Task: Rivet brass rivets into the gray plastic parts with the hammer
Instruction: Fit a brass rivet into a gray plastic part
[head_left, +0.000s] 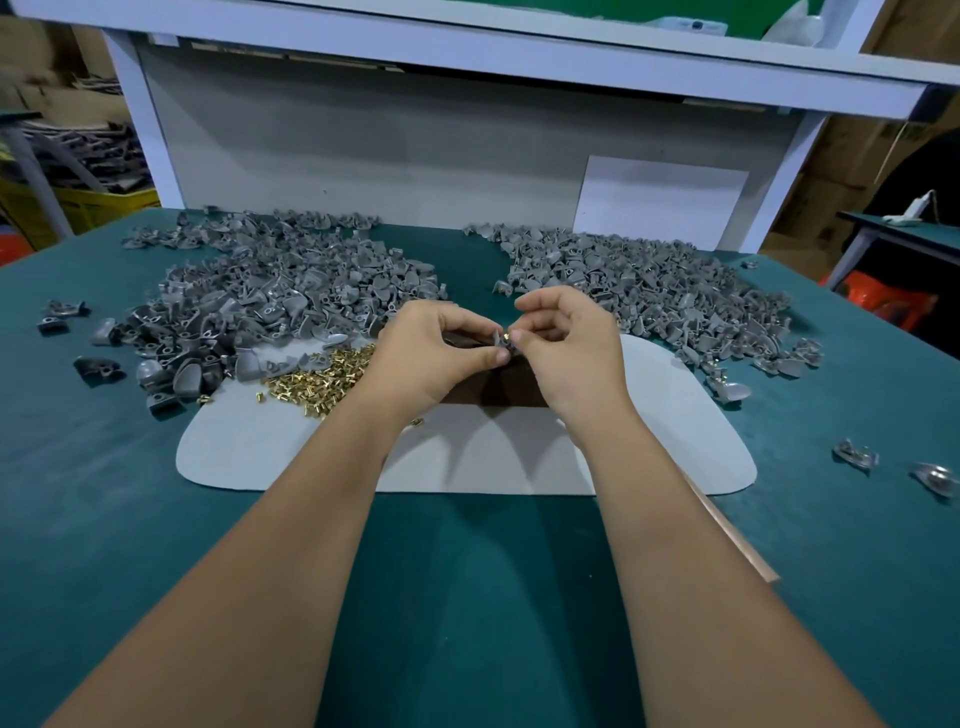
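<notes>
My left hand (431, 353) pinches a small gray plastic part (500, 338) between thumb and fingers above the pale mat. My right hand (566, 343) meets it from the right, fingertips closed on a brass rivet (507, 335) at the part's edge. A heap of loose brass rivets (317, 379) lies on the mat just left of my left wrist. Two big piles of gray plastic parts spread behind: one at the left (270, 301), one at the right (660, 291). A dark brown block (511, 387) sits under my hands, mostly hidden. No hammer shows.
The pale gray mat (675, 441) lies on a green table (467, 597). Stray gray parts lie at the far left (62, 314) and two at the right edge (857, 457). A gray back panel (363, 156) and shelf frame close the rear.
</notes>
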